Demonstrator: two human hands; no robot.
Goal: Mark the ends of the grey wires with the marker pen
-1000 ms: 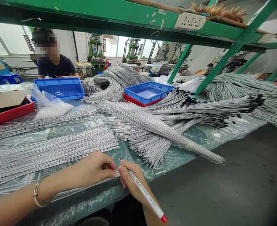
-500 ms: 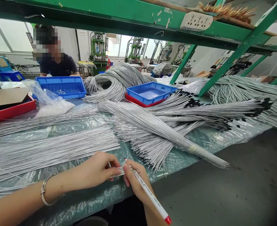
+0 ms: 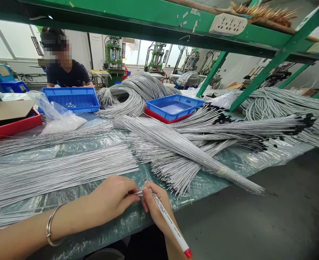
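Note:
Over the table's near edge, my left hand [image 3: 115, 195] pinches thin grey-white wires [image 3: 139, 193] between thumb and fingertips. Only a short stretch of them shows, so how many it holds is hard to tell. Close beside it, my right hand [image 3: 158, 206] is closed around a white marker pen [image 3: 170, 223] with a red end and dark print. The pen slants, its red tip up by the fingertips and its red end low toward me. My right fingers also meet the wires, though the contact is partly hidden. Left of my hands lies a spread of straight wires [image 3: 62, 173].
A tied wire bundle [image 3: 173, 142] lies across black-ended bundles [image 3: 257, 126]. Behind are coiled cables [image 3: 132, 95], a blue tray [image 3: 175, 105], a blue bin [image 3: 71, 101] and a plastic bag [image 3: 62, 121]. A green shelf beam [image 3: 148, 18] crosses overhead. A person [image 3: 69, 74] sits opposite.
Fewer wires show between my hands than before. The pen's lower end has swung slightly left. My left fingertips have shifted a little on the wires.

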